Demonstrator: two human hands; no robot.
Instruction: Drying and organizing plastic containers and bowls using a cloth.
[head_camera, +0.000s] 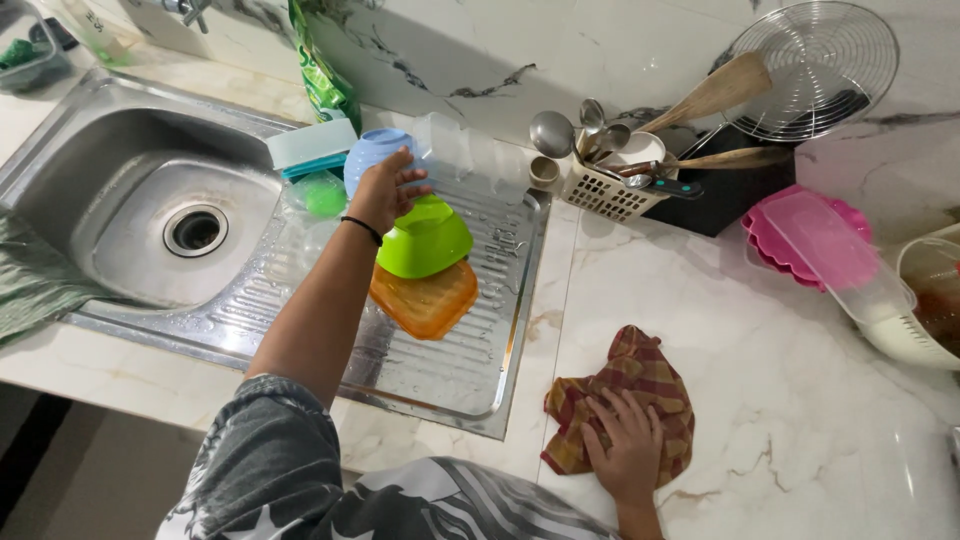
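**Clerk:** Nearest item?

**Keeper:** Right hand (628, 445), fingers spread, pressed flat on a checked red and yellow cloth (625, 400). Cloth lies crumpled on the marble counter (760, 330), right of the drainboard (470, 350).

**Clerk:** Larger stock, biggest first?

**Keeper:** Steel sink (130, 200), left of the drainboard. Wire rack (815, 65), against the wall, far right of the drainboard. Pink lids (810, 240), on the counter right of the drainboard.

**Clerk:** On the drainboard itself?

**Keeper:** Green bowl (428, 240), upside down, resting on an orange lid (425, 300). Clear tub (445, 150) at its back edge. Cutlery basket (605, 185) with spoons and wooden spatulas, just off its back right corner.

**Clerk:** Other hand?

**Keeper:** Left hand (385, 190), arm stretched over the drainboard, fingers curled on a pale blue cup (372, 155), just behind the green bowl.
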